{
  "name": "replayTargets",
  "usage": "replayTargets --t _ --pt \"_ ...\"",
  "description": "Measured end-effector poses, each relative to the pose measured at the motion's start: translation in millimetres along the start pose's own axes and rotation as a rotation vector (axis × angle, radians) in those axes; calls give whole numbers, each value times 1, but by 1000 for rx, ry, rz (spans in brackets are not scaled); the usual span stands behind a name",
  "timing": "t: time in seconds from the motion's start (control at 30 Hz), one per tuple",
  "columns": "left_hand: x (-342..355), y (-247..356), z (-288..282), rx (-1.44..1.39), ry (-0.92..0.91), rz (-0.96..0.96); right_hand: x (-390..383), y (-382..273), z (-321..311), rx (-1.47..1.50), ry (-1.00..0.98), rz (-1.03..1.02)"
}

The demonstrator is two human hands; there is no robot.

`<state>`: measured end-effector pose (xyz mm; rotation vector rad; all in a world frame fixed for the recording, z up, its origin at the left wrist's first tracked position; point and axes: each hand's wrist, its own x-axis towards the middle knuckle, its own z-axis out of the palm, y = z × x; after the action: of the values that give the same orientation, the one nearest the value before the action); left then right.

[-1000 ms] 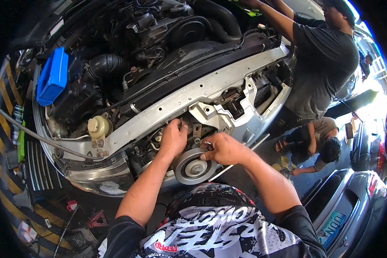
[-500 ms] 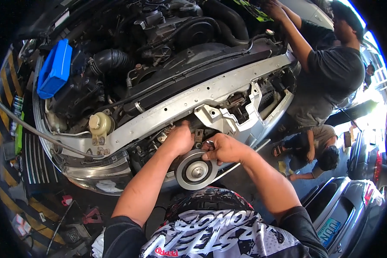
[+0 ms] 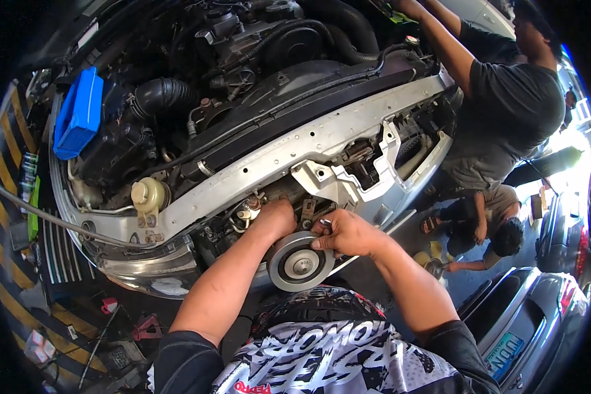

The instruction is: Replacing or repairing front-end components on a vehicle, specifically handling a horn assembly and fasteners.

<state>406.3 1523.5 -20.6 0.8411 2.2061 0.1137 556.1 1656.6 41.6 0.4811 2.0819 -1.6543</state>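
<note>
We find the grooved wheel (image 3: 302,264) at the lower centre of the frame, face up, just in front of the car. The right hand (image 3: 348,235) has its thumb on the wheel's upper right edge; the fingers are curled closed behind the thumb, gripping that edge.

The left hand (image 3: 279,218) now reaches further into the gap below the metal crossbar (image 3: 269,159) than it does a second ago, when its fingertips show at the bar's lower edge. Consequently, we cannot tell how far its fingers are open or what they hold. The right hand's grip on the wheel is unchanged; we read this as one hand supporting while the other works unseen.

Containers: to the left of centre, we note a yellowed plastic tank (image 3: 148,195) beside the crossbar, capped; its contents are not visible. At the upper left, a blue plastic container (image 3: 78,115) stands tilted on the engine bay's edge; we cannot see inside. At the far left, we see several cans (image 3: 27,167), contents hidden.

At the upper right, a co-worker (image 3: 515,105) leans over the engine bay.
</note>
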Motion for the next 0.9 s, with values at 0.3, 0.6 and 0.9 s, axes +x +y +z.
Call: replayTargets --t 0.3,0.6,0.9 --pt "16 5 0 86 -179 -83 -3 3 4 -72 24 -81" --pt "34 -4 22 178 -312 -25 -14 15 12 -152 169 -198" --pt "43 -6 33 197 -184 -79 -28 17 22 -87 211 -151"
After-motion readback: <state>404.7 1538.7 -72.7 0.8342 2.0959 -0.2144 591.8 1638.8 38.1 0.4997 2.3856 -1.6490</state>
